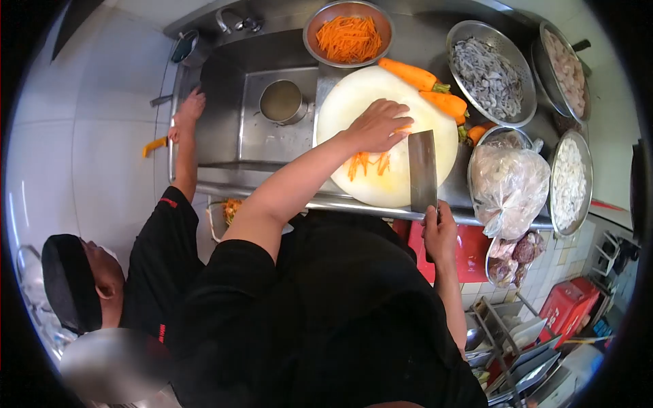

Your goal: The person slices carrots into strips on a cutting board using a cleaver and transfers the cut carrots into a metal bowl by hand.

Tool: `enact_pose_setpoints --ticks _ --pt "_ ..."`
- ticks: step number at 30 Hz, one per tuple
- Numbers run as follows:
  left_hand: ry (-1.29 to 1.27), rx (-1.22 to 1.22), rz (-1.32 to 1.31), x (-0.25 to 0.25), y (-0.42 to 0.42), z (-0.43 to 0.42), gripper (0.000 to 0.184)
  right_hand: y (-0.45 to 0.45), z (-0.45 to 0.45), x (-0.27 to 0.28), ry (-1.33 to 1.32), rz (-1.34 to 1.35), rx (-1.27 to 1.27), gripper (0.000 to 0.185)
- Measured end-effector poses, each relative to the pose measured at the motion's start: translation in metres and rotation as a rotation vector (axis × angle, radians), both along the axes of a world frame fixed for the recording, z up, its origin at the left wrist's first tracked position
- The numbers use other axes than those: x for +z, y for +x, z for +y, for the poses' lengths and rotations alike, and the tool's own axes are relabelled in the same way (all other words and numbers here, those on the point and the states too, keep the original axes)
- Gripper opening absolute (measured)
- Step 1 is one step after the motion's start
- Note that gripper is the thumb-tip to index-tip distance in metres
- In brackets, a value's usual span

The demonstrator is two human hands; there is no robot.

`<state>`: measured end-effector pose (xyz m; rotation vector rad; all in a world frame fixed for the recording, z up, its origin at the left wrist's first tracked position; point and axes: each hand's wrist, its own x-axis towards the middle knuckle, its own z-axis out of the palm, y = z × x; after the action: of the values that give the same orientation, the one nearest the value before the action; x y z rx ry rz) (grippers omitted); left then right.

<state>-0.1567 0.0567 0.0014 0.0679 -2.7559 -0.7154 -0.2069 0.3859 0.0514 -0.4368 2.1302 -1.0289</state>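
My right hand is wrapped round the handle of a cleaver, its broad blade over the right side of a round white cutting board. On the board, my left hand presses down with bent fingers, just left of the blade. A bit of orange carrot shows at its fingertips; the rest is hidden under the hand. Cut carrot strips lie below my left hand. Whole carrots rest along the board's upper right edge.
A bowl of shredded carrot stands behind the board. At right are a colander of grey strips, a filled plastic bag and a tray of white pieces. Left is a sink holding a pot; a co-worker's hand is at its edge.
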Motion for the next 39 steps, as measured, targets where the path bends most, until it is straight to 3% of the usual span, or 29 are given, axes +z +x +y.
enact_pose_setpoints --ticks 4,9,12,13,16,17,22,24,26,31,35,37,39 --pt "0.015 0.093 -0.095 -0.004 0.006 0.014 0.019 -0.015 0.012 -0.003 -0.062 0.003 0.082 0.021" --pt "0.099 0.156 -0.012 -0.005 0.027 0.029 0.009 -0.024 0.034 -0.004 -0.119 -0.109 0.023 0.018" --pt "0.150 0.335 0.106 0.001 0.020 0.033 0.014 -0.027 0.043 0.009 -0.163 -0.183 -0.013 0.020" --pt "0.184 0.357 0.113 0.002 0.016 0.030 0.015 -0.029 0.049 -0.005 -0.175 -0.077 0.023 0.019" --pt "0.125 0.550 0.010 0.013 0.015 0.020 0.029 -0.029 0.059 -0.015 -0.212 -0.044 0.012 0.018" --pt "0.057 0.485 -0.027 0.013 0.018 0.014 0.036 -0.029 0.060 -0.007 -0.200 -0.132 -0.011 0.017" --pt "0.048 0.183 -0.098 0.001 0.041 0.015 0.034 -0.018 0.062 -0.015 -0.228 -0.234 -0.132 0.020" --pt "0.227 0.068 -0.289 0.010 0.047 0.020 0.031 -0.011 0.060 -0.018 -0.271 -0.232 -0.126 0.020" --pt "0.257 0.053 -0.308 0.007 0.050 0.017 0.030 -0.002 0.057 -0.019 -0.283 -0.222 -0.161 0.021" --pt "0.083 0.141 0.001 0.007 0.046 -0.012 0.031 0.016 0.041 -0.032 -0.308 -0.260 -0.200 0.022" --pt "0.126 -0.057 -0.091 0.001 0.062 -0.021 0.032 0.030 0.016 -0.036 -0.262 -0.247 -0.211 0.023" --pt "0.376 -0.034 -0.162 0.007 0.068 -0.023 0.033 0.045 -0.001 -0.035 -0.297 -0.302 -0.236 0.024" --pt "0.440 0.016 -0.140 0.012 0.071 -0.034 0.033 0.060 -0.015 -0.030 -0.279 -0.304 -0.206 0.024"
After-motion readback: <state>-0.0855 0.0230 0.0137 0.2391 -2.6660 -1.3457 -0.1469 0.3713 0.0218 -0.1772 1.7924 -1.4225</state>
